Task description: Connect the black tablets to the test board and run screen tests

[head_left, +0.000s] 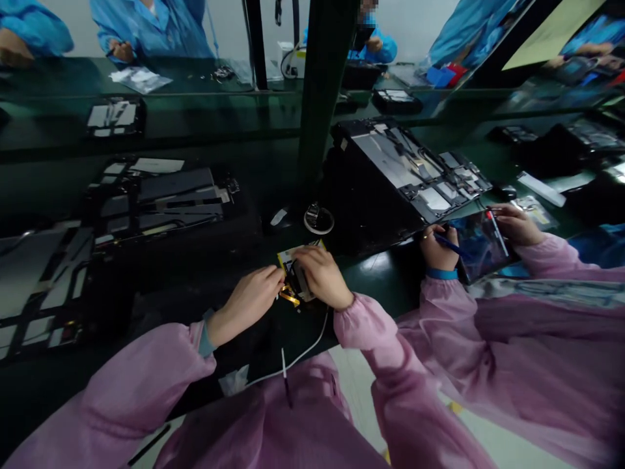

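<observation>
My left hand (pixel 251 301) and my right hand (pixel 319 277) meet over a small yellow and gold flex part (pixel 291 294) lying on the dark green bench (pixel 205 280). Both hands have curled fingers pinching at the part; the right hand covers most of it, with a dark tool or piece under its fingers. A yellow sheet (pixel 288 255) shows just behind the right hand. A white cable (pixel 303 352) runs from under the hands toward my pink-sleeved body.
Opened tablet chassis (pixel 161 198) lie left, another opened unit (pixel 415 172) leans at the right. A green post (pixel 325 91) stands ahead with a tape roll (pixel 319 218) at its foot. A co-worker's hands (pixel 439 251) hold a tablet (pixel 481 244) and pen at right.
</observation>
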Demonstrator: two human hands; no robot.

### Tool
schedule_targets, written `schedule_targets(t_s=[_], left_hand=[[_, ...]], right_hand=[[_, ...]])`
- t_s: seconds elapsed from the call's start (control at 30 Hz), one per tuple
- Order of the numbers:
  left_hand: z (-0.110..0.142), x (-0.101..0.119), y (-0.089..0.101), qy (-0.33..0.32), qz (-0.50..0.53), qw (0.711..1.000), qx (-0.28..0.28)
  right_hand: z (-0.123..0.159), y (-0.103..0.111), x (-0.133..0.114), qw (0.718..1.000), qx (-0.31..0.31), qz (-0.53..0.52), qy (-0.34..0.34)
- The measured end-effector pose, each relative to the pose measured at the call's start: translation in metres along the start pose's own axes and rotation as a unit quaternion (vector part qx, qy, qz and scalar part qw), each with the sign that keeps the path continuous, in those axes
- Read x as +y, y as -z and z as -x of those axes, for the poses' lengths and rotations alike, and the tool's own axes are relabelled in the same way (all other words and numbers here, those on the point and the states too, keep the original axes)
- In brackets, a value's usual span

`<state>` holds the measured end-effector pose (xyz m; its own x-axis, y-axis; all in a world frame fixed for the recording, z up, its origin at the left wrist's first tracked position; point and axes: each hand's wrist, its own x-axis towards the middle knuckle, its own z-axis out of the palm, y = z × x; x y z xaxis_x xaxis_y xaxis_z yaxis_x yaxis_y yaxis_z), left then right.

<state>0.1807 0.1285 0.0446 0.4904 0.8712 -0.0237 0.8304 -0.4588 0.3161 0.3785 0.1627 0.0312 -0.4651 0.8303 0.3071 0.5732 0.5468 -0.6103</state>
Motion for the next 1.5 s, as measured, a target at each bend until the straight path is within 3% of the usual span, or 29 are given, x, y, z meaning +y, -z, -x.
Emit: schedule_targets(t_s=[0.07,0.13,0.47,1.17,1.5], left_hand=[[-0.001,0.0,-0.002,-0.005,-0.035,0.999,0.004],[-0.001,0.0,-0.004,-0.011,-0.061,0.998,0.01],[-0.001,0.001,0.0,-0.012,-0.064,0.998,-0.012],[-0.002,-0.001,0.0,-0.019,-0.041,0.999,-0.028],[-0.002,0.002,-0.007,-0.025,-0.039,0.999,-0.008]], right_hand=[[-0.013,-0.007,0.006,0.991,-0.079,0.064,0.081],[-0.016,-0.012,0.01,0.986,-0.101,0.092,0.1],[0.009,-0.002,0.019,0.992,-0.087,0.063,0.069],[0.017,-0.009,0.027,0.991,-0.075,0.022,0.112],[0.019,-0.003,0.029,0.981,-0.108,0.041,0.157]])
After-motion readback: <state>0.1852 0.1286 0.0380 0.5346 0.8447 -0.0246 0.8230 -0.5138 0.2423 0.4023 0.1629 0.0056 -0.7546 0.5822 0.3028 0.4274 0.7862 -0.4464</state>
